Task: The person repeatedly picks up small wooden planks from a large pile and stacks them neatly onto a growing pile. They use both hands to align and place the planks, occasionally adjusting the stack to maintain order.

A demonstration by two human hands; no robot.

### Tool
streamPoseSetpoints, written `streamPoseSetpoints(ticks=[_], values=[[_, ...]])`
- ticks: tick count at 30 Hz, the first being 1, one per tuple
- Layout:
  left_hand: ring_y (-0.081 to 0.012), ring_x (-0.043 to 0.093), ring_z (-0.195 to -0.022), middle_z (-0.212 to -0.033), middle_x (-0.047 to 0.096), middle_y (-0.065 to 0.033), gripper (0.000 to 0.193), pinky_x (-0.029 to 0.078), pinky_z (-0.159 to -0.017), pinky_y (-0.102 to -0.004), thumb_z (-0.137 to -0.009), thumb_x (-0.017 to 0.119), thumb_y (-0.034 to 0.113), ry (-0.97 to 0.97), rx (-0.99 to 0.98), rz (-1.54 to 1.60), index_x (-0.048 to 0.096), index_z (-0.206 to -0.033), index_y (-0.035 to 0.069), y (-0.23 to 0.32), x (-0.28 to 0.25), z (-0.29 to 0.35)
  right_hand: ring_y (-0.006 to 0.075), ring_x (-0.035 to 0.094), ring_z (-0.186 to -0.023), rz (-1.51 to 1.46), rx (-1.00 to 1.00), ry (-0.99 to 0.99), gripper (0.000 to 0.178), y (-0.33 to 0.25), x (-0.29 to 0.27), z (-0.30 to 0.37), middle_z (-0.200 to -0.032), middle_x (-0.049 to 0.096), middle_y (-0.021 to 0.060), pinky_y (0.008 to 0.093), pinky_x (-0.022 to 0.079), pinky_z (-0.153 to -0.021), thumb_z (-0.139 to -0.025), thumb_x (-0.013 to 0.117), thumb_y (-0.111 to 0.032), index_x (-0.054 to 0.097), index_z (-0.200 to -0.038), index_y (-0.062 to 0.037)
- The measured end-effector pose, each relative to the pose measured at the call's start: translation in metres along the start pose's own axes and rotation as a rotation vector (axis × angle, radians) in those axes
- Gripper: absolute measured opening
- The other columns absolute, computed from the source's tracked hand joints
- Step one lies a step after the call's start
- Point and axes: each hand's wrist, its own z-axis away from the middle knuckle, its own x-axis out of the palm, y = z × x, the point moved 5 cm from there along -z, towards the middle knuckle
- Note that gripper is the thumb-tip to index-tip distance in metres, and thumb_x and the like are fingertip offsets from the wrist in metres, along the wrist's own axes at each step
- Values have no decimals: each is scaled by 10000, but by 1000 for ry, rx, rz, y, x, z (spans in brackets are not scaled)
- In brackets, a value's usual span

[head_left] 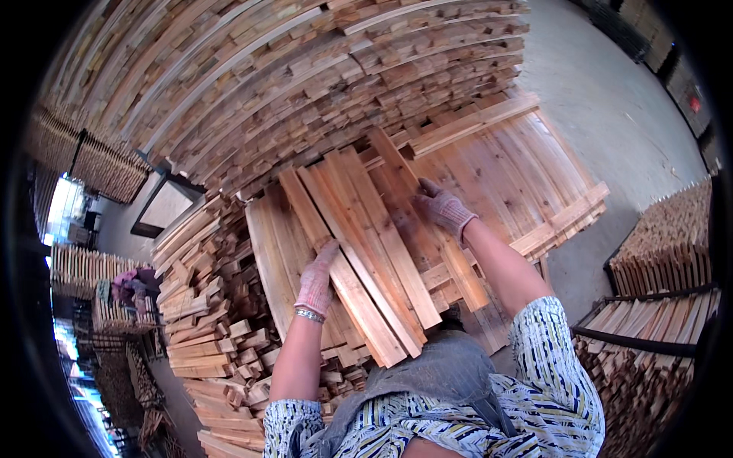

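Several planed wooden boards lie side by side, slanting across a flat layer of boards in front of me. My left hand, in a pale knitted glove, has its fingers closed at the outer edge of the leftmost board. A separate narrow board slants along the right of the group, with a gap between. My right hand, gloved too, grips this board near its middle, fingers toward its far end. Under the hand lies a board panel with crosswise battens.
A tall stack of lumber rises directly behind the panel. Loose short offcuts are heaped at my left. More wood stacks stand at the right beyond the concrete floor. Another person bends over wood at the far left.
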Motion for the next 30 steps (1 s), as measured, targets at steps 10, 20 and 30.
streamPoseSetpoints(ticks=[10, 20, 30], values=[[-224, 619, -1186, -1292, 642, -97, 469, 493, -1035, -352, -949, 691, 255, -56, -25, 187, 585, -1341, 20, 0, -11, 8, 459, 543, -1207, 698, -278, 256, 675, -53, 81, 36, -1326, 525, 304, 489, 445, -1036, -954, 532, -398, 369, -1484, -13], [-313, 676, -1009, -1149, 667, -174, 493, 578, -909, -432, -934, 652, 390, -135, 116, 317, 582, -1227, -1, 18, 23, 51, 404, 387, -1431, 215, -122, -102, 1071, -93, 132, 73, -1541, 362, 321, 421, 347, -1161, -815, 742, -492, 175, -1579, 0], [-315, 659, -1082, -1226, 627, -177, 522, 574, -958, -441, -949, 700, 262, -409, -42, 325, 504, -1358, 4, 18, 184, 42, 309, 546, -1289, -40, -111, -20, 1164, -99, -21, 94, -1448, 504, 255, 361, 441, -1080, -767, 812, -407, 110, -1599, 6]])
